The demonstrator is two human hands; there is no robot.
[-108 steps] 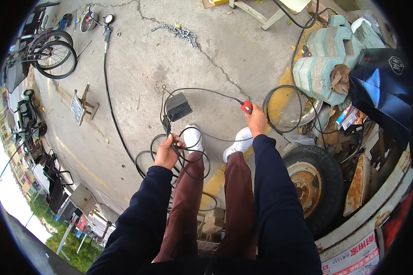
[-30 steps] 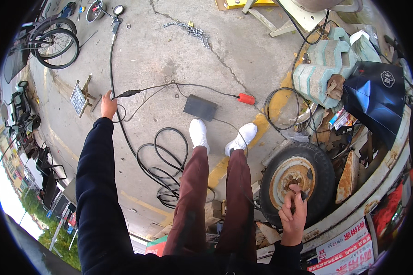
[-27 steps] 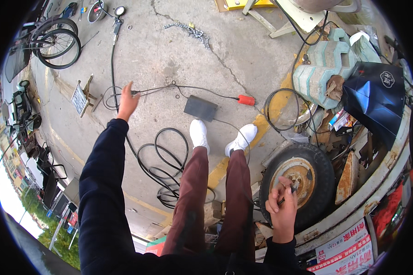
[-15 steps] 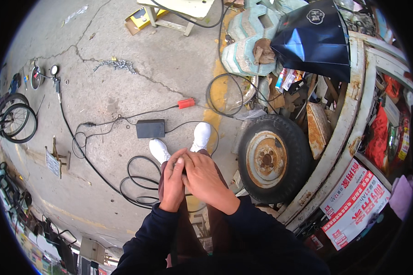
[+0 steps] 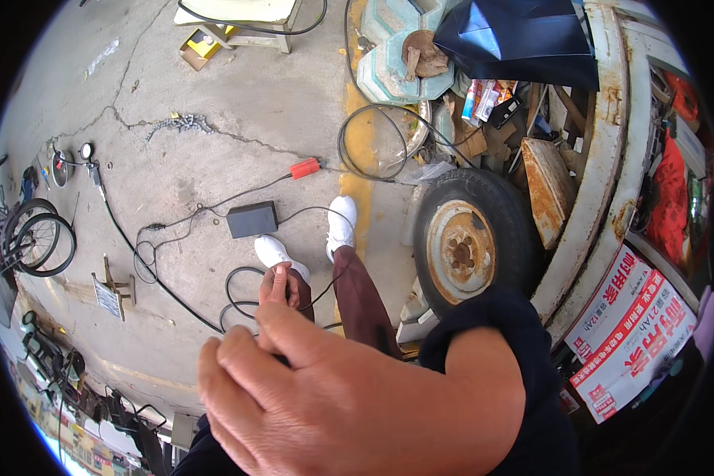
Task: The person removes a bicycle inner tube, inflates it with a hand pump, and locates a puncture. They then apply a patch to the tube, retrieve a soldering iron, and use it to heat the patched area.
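My right hand (image 5: 333, 397) is lifted close to the head camera, back up, fingers curled; what lies under them is hidden. Beyond it my left hand (image 5: 279, 285) is partly covered, its fingers bent in over the trouser leg. A thin black cable (image 5: 343, 274) runs into those fingers, and its end does not show. This cable comes from a black box-shaped power adapter (image 5: 252, 220) on the concrete, just past my white shoes (image 5: 342, 224). On the adapter's other lead sits a red connector (image 5: 305, 168).
At right a rusty-rimmed wheel (image 5: 460, 251) leans by a white metal frame (image 5: 615, 170) with scrap inside. A black hose (image 5: 131, 230) with a gauge (image 5: 86, 151) crosses the ground at left. Bicycle wheels (image 5: 44, 240) stand far left, a stool (image 5: 250, 16) at the top.
My hands were together over my knees. They have parted: the right has risen toward the camera, while the left is lower left, partly hidden. The view has shifted slightly.
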